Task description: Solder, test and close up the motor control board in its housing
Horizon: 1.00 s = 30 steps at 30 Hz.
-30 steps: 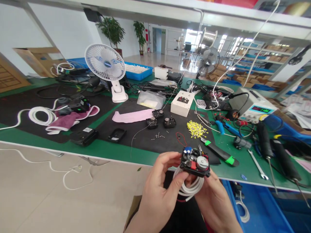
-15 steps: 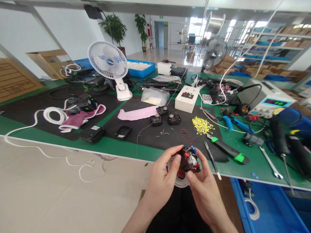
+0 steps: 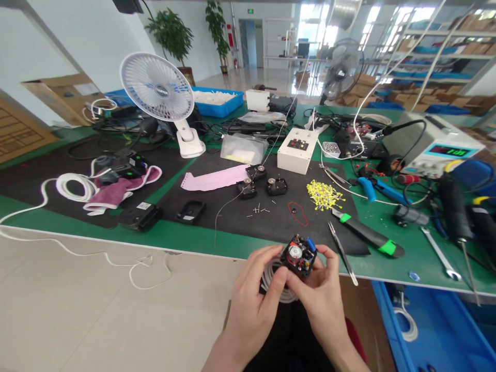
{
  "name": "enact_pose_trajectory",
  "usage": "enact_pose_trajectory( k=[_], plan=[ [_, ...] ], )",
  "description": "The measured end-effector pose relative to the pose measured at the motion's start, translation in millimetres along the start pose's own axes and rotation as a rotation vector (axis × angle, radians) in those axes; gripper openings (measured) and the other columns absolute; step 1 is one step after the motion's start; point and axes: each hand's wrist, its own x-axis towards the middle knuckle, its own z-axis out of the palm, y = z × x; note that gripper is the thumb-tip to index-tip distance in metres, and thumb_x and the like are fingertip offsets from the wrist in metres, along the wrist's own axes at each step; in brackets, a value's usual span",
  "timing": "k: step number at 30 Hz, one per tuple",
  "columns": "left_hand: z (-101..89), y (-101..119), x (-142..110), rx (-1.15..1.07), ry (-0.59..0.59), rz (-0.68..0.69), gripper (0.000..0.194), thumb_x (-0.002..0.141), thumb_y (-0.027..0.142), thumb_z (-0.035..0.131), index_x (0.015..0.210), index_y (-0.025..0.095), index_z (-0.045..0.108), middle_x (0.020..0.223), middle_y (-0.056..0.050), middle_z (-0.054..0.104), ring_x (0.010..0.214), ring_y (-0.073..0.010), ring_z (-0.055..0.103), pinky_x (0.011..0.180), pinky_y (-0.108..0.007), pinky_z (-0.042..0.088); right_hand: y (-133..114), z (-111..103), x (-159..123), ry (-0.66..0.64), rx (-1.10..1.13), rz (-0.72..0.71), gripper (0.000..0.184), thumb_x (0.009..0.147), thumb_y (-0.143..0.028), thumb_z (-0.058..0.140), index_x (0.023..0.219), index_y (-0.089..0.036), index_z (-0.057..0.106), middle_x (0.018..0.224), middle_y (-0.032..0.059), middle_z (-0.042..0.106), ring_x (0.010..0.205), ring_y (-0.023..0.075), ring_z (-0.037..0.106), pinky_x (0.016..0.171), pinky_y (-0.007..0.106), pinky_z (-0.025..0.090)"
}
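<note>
Across from me, daylight is streaming through windows (image 3: 312, 20) and glinting off the glossy floor (image 3: 251, 80); potted plants (image 3: 172, 36) are standing by the pale wall (image 3: 199, 33).

Device (image 3: 297, 254), tweezers (image 3: 343, 254), knife (image 3: 370, 234), wrench (image 3: 440, 253) from left to right (fan (image 3: 157, 88) behind, farther left).

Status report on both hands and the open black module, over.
Left hand, right hand: both gripping black module. Module open, inner parts showing. White cable coil below; tweezers nearby, untouched.
</note>
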Motion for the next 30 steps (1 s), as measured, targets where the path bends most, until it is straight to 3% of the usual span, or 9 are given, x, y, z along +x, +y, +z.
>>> enact_pose_trajectory(
  k=[5, 9, 13, 18, 22, 26, 30],
  plan=[
    [-4.4, -13, -10, 0.116, -0.009, -0.003, 0.032, 0.107, 0.028, 0.054, 0.138, 0.025, 0.064, 0.138, -0.011, 0.068, 0.130, -0.0260, 0.064, 0.113, -0.042, 0.052, -14, -6, -6, -0.010, 0.099, 0.080, 0.081, 0.075, -0.025, 0.097, 0.132, -0.030, 0.039, 0.114, 0.0041, 0.072, 0.097, 0.0212, 0.074, 0.088, 0.034, 0.060],
    [-7.5, -11, -19, 0.089, 0.051, -0.095, 0.024, 0.105, 0.028, 0.060, 0.128, 0.025, 0.068, 0.123, -0.007, 0.075, 0.113, -0.0231, 0.072, 0.100, -0.034, 0.057, -22, -13, -3, -0.027, 0.069, 0.069, 0.080, 0.078, -0.026, 0.096, 0.136, -0.031, 0.040, 0.114, 0.0040, 0.073, 0.093, 0.0188, 0.073, 0.085, 0.030, 0.060],
    [-3.9, -14, -29, -0.004, 0.161, -0.248, 0.020, 0.102, 0.036, 0.064, 0.116, 0.022, 0.065, 0.095, -0.004, 0.075, 0.081, -0.0178, 0.073, 0.074, -0.026, 0.059, -20, -22, 10, -0.038, -0.170, -0.121, 0.074, 0.081, -0.030, 0.094, 0.129, -0.030, 0.038, 0.111, 0.0036, 0.072, 0.097, 0.0194, 0.072, 0.089, 0.032, 0.059],
    [9.6, -35, -43, 0.042, 0.178, -0.347, 0.017, 0.104, 0.038, 0.059, 0.107, 0.024, 0.050, 0.060, 0.009, 0.056, 0.050, -0.0119, 0.057, 0.048, -0.019, 0.043, -8, -32, 28, 0.002, -0.764, -0.344, 0.071, 0.082, -0.049, 0.090, 0.132, -0.027, 0.043, 0.115, 0.0057, 0.063, 0.095, 0.0222, 0.065, 0.082, 0.036, 0.057],
    [13.5, -48, -52, 0.181, 0.139, -0.304, 0.014, 0.102, 0.034, 0.058, 0.094, 0.024, 0.051, 0.054, 0.011, 0.047, 0.045, -0.0104, 0.050, 0.046, -0.018, 0.036, -6, -36, 33, -0.025, -0.963, -0.363, 0.069, 0.079, -0.040, 0.093, 0.133, -0.022, 0.053, 0.109, 0.0064, 0.061, 0.091, 0.0246, 0.060, 0.083, 0.042, 0.055],
    [6.1, -47, -52, 0.325, 0.132, -0.224, 0.015, 0.095, 0.036, 0.070, 0.092, 0.023, 0.063, 0.059, 0.008, 0.050, 0.048, -0.0100, 0.050, 0.052, -0.021, 0.038, -7, -38, 28, -0.100, -1.056, -0.423, 0.068, 0.083, -0.031, 0.090, 0.138, -0.021, 0.051, 0.133, 0.0123, 0.058, 0.117, 0.0319, 0.058, 0.102, 0.052, 0.050],
    [0.1, -27, -39, 0.442, 0.212, 0.007, 0.011, 0.096, 0.030, 0.074, 0.103, 0.022, 0.070, 0.080, 0.001, 0.062, 0.067, -0.0140, 0.060, 0.063, -0.024, 0.048, -7, -42, 19, -0.127, -1.222, -0.566, 0.072, 0.088, -0.026, 0.086, 0.147, -0.019, 0.044, 0.145, 0.0150, 0.053, 0.133, 0.0341, 0.051, 0.113, 0.054, 0.045]
  ],
)
